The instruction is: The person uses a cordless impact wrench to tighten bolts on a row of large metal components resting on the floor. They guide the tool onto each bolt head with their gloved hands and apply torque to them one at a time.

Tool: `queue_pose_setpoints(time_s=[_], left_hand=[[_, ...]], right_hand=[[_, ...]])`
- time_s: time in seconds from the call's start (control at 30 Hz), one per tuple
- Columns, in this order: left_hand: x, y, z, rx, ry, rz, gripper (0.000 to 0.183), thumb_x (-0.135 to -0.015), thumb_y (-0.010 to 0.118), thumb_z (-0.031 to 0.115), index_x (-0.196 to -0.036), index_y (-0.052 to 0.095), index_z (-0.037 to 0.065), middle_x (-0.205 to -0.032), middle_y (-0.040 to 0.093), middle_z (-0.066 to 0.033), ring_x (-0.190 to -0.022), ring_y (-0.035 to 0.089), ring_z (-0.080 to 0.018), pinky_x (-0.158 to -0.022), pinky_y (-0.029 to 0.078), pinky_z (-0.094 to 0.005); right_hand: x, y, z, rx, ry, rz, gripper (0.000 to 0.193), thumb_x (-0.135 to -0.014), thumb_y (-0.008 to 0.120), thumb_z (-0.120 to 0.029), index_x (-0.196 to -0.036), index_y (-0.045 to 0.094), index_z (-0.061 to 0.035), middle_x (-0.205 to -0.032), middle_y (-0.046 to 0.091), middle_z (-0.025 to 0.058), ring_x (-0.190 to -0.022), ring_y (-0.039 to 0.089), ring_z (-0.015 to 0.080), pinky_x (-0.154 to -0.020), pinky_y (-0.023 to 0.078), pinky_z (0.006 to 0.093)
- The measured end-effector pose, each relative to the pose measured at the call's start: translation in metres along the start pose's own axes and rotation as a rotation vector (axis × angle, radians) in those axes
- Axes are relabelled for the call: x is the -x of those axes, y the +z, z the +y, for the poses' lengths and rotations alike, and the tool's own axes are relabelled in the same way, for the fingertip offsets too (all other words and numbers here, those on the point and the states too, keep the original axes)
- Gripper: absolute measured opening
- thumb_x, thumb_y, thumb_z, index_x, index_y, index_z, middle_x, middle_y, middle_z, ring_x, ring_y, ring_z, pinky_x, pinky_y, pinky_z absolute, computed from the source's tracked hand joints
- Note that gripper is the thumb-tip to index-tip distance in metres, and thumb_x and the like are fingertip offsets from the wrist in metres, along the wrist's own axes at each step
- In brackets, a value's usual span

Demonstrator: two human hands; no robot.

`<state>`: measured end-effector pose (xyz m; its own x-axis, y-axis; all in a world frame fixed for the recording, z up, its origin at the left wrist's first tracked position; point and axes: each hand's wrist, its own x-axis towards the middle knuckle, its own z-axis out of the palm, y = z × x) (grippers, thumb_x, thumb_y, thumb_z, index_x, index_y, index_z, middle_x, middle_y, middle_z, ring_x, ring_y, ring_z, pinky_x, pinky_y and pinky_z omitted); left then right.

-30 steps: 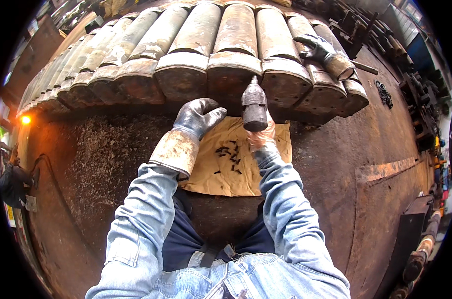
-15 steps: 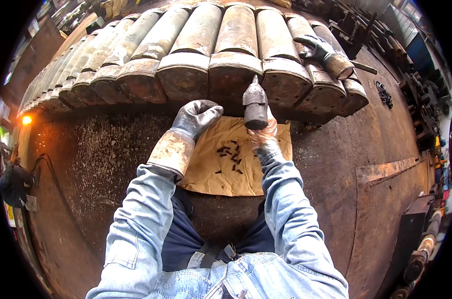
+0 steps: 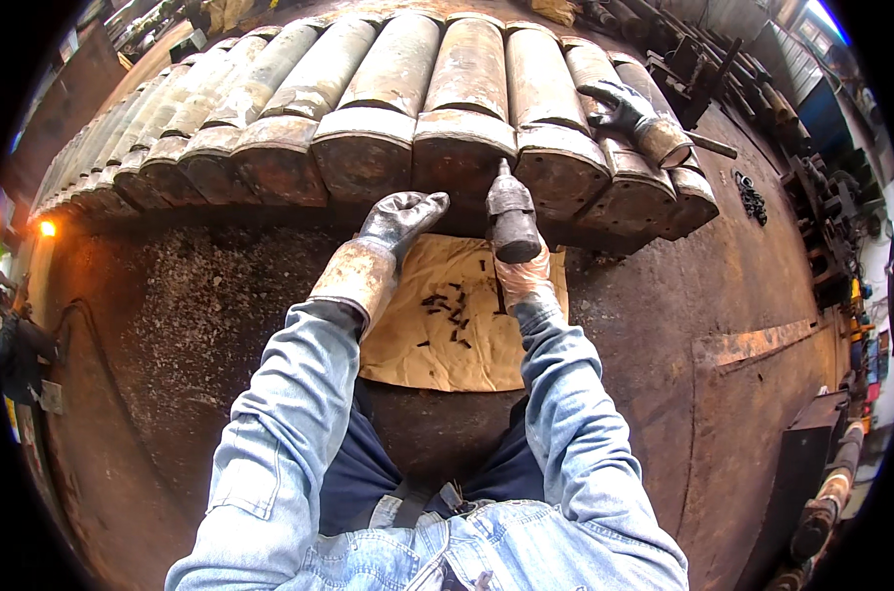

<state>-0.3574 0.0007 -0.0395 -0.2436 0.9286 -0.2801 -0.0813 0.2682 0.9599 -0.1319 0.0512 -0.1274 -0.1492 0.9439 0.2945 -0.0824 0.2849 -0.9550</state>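
Note:
My right hand (image 3: pixel 528 274), in a thin clear glove, grips a dark power driver (image 3: pixel 513 219). Its tip points away from me at the lower right edge of a rusty metal end block (image 3: pixel 463 158); whether they touch, I cannot tell. My left hand (image 3: pixel 396 223), in a dark coated work glove with a stained cuff, is closed just left of the driver. Whatever its curled fingers may hold is hidden. Below both hands, several small dark bolt-like pieces (image 3: pixel 455 313) lie scattered on a brown paper sheet (image 3: pixel 402 366).
A long row of worn metal cylinders (image 3: pixel 393 64) spans the far side. An unworn work glove (image 3: pixel 639 120) rests on its right end. A dark chain (image 3: pixel 750 197) lies on the rusty floor (image 3: pixel 634 374). Orange light (image 3: pixel 48 229) glows far left.
The driver has shifted slightly right and down in the picture, its tip now lower against the block's edge. My closed left hand has moved slightly right. The whole view has shifted a little.

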Motion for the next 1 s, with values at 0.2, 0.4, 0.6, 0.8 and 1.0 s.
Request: queue_pose_setpoints(time_s=[0.2,0.4,0.6,0.8,1.0], left_hand=[[-0.023,-0.004,-0.018,0.155,0.030,-0.071,0.029,-0.094,0.077,0.025,-0.116,0.073,0.007,-0.108,0.074,-0.0037,-0.101,0.068,-0.0147,-0.093,0.055,-0.0334],[-0.011,0.010,-0.001,0.299,-0.147,-0.150,0.052,-0.094,0.076,0.036,-0.134,0.061,0.006,-0.130,0.067,-0.0105,-0.120,0.063,-0.0222,-0.101,0.052,-0.0406],[0.008,0.025,0.017,0.571,-0.288,-0.361,0.053,-0.097,0.068,0.048,-0.129,0.062,0.006,-0.125,0.066,-0.0140,-0.114,0.064,-0.0273,-0.100,0.053,-0.0395],[0.021,0.044,0.026,0.593,-0.221,-0.374,0.044,-0.101,0.065,0.040,-0.116,0.068,0.000,-0.107,0.072,-0.0136,-0.099,0.069,-0.0234,-0.090,0.057,-0.0344],[0.004,0.036,0.006,0.815,-0.288,-0.572,0.044,-0.103,0.058,0.035,-0.117,0.067,-0.005,-0.113,0.072,-0.0185,-0.099,0.071,-0.0267,-0.091,0.058,-0.0379]], right_hand=[[0.009,0.013,-0.041,0.053,-0.176,0.028,0.041,-0.091,0.077,-0.011,-0.129,0.064,-0.0084,-0.115,0.067,0.0006,-0.100,0.060,0.0103,-0.090,0.050,0.0305],[0.027,-0.005,-0.066,-0.227,0.449,-0.072,0.036,-0.092,0.073,-0.005,-0.127,0.064,-0.0061,-0.100,0.066,0.0016,-0.082,0.056,0.0126,-0.077,0.048,0.0314],[0.048,-0.004,-0.075,-0.141,0.448,-0.141,0.030,-0.091,0.071,0.000,-0.120,0.066,-0.0036,-0.096,0.066,0.0032,-0.077,0.057,0.0134,-0.072,0.048,0.0296],[0.066,-0.015,-0.098,0.161,0.513,-0.334,0.024,-0.094,0.071,-0.014,-0.115,0.067,-0.0030,-0.095,0.067,0.0035,-0.085,0.061,0.0148,-0.080,0.049,0.0305],[0.072,-0.005,-0.104,0.028,0.521,-0.304,0.023,-0.094,0.071,-0.021,-0.112,0.069,-0.0055,-0.092,0.068,0.0021,-0.086,0.061,0.0144,-0.081,0.049,0.0312]])
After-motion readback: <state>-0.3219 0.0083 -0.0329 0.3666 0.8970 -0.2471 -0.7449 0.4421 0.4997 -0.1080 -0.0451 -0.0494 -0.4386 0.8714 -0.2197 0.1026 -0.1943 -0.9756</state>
